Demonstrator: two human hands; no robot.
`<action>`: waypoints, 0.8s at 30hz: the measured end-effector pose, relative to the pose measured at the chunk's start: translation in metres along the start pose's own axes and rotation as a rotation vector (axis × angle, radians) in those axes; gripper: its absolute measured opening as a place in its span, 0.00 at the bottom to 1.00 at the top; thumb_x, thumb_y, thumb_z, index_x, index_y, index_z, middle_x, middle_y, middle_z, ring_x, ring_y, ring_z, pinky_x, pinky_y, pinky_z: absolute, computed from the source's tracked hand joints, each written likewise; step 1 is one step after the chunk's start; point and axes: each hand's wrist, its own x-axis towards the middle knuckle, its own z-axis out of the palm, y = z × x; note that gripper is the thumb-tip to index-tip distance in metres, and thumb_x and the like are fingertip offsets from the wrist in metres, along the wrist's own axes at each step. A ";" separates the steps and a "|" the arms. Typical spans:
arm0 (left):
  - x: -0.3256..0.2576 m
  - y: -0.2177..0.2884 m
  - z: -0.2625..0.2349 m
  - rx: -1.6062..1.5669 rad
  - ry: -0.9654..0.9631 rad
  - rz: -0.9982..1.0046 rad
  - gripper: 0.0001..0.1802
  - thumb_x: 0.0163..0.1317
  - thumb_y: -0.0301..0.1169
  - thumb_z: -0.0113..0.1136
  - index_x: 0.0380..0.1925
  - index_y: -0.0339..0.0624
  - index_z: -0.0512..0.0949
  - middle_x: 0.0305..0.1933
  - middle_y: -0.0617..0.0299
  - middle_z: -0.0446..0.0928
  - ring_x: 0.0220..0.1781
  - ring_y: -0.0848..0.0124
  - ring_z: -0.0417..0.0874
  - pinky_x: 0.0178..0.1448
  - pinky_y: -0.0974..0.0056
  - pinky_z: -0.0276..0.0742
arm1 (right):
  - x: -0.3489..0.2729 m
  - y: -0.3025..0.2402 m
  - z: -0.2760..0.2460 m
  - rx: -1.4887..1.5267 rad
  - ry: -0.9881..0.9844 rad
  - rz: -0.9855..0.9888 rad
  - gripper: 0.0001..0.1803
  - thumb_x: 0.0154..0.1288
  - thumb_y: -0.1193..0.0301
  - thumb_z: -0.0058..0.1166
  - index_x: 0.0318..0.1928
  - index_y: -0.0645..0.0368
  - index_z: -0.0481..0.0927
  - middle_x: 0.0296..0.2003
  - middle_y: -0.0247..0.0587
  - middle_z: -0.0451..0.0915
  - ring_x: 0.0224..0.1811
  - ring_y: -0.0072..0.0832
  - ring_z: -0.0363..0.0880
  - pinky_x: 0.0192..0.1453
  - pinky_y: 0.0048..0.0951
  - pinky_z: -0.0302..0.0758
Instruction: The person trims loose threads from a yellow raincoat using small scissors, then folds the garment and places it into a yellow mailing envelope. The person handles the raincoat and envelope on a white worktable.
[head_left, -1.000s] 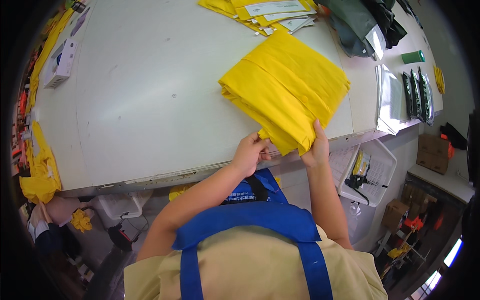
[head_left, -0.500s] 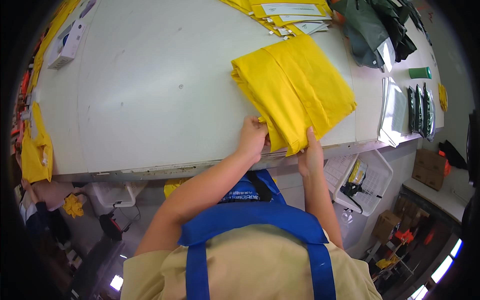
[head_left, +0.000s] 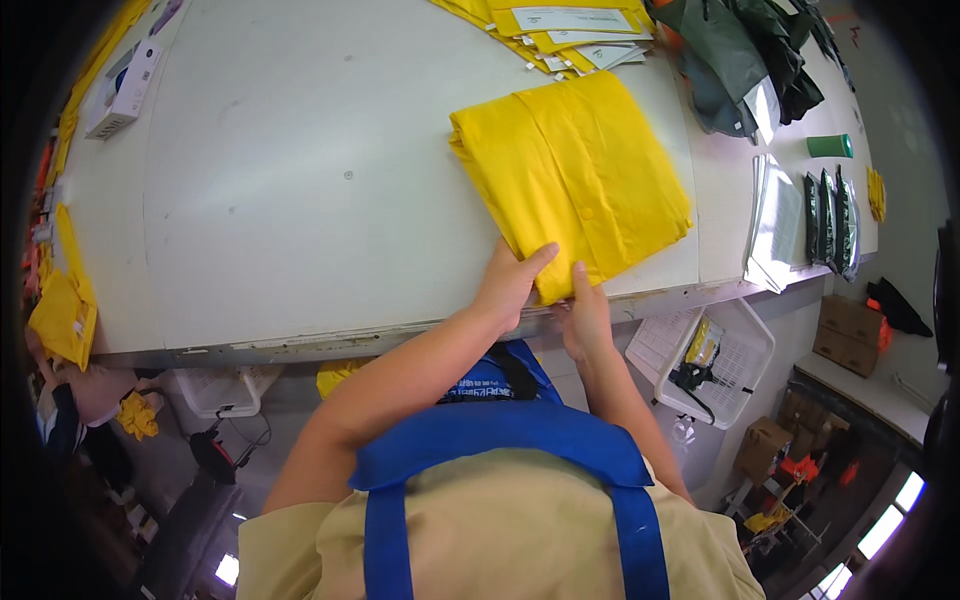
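Note:
A folded yellow rain jacket (head_left: 585, 185) lies on the white table, its snap placket facing up and its near corner at the table's front edge. My left hand (head_left: 508, 280) grips the near left edge, thumb on top and fingers hidden beneath. Close beside it on the right, my right hand (head_left: 586, 315) holds the near corner, thumb against the upper face and the other fingers mostly out of sight under the fold.
Beyond the jacket are a stack of yellow garments with paper cards (head_left: 575, 20) and dark green garments (head_left: 720, 60). To the right lie papers (head_left: 772, 225), dark packets (head_left: 828, 222) and a green cylinder (head_left: 830, 146). A white box (head_left: 125, 90) stands far left; a white basket (head_left: 745, 365) sits below the table edge.
My left thumb has come over the top of the jacket's edge, and the loose near flap now lies flatter. My right hand has shifted left, nearer my left hand.

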 end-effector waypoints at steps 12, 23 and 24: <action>0.019 -0.026 -0.009 0.167 0.107 0.033 0.21 0.65 0.30 0.53 0.55 0.30 0.67 0.53 0.52 0.73 0.53 0.63 0.74 0.57 0.62 0.69 | 0.078 -0.182 -0.033 -1.084 0.086 -0.396 0.41 0.57 0.52 0.61 0.59 0.73 0.64 0.50 0.55 0.74 0.57 0.39 0.70 0.63 0.35 0.63; 0.009 0.035 -0.021 -0.222 -0.097 -0.177 0.25 0.63 0.26 0.55 0.61 0.39 0.63 0.59 0.55 0.71 0.60 0.60 0.74 0.63 0.56 0.72 | 0.099 -0.181 -0.053 -0.462 -0.346 0.157 0.35 0.59 0.61 0.60 0.62 0.65 0.64 0.56 0.44 0.74 0.58 0.32 0.73 0.64 0.36 0.67; 0.006 0.040 -0.021 -0.203 -0.105 -0.144 0.26 0.63 0.27 0.55 0.61 0.40 0.63 0.60 0.55 0.71 0.60 0.60 0.74 0.63 0.56 0.71 | 0.095 -0.174 -0.051 -0.374 -0.389 0.159 0.34 0.60 0.63 0.60 0.62 0.65 0.64 0.56 0.43 0.74 0.59 0.32 0.73 0.65 0.36 0.67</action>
